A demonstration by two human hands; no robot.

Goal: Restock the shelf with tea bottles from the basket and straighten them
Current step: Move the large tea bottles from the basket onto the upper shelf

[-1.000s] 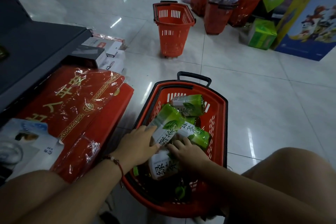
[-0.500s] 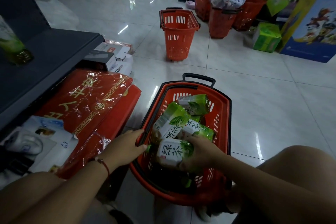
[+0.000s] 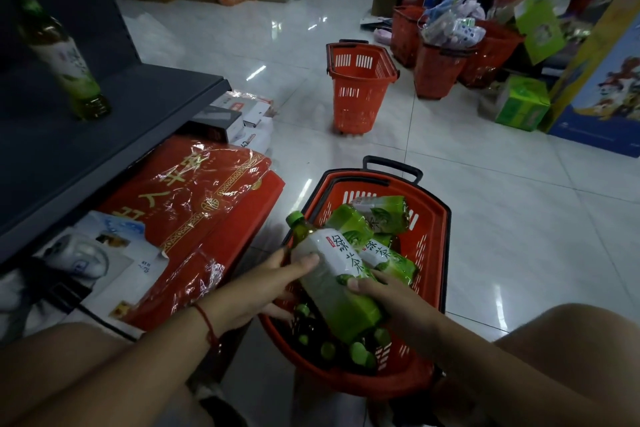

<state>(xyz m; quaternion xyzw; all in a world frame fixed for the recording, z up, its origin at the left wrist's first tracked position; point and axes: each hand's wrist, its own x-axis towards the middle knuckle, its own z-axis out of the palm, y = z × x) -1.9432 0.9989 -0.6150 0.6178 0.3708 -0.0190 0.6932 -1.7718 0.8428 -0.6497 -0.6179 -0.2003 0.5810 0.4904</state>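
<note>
A tea bottle (image 3: 341,282) is held tilted over the red basket (image 3: 437,255) at lower centre, gripped by the left hand (image 3: 258,289) near its neck and the right hand (image 3: 391,302) round its base. Fingers of both hands are curled on it. Another bottle (image 3: 71,64) is seen upright on the dark shelf (image 3: 145,104), upper left.

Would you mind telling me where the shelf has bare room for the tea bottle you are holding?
The dark shelf is bare from the lone standing bottle rightward to its front corner, and in front of that bottle. Below the shelf it is crowded with red gift boxes; the basket is also full.
</note>
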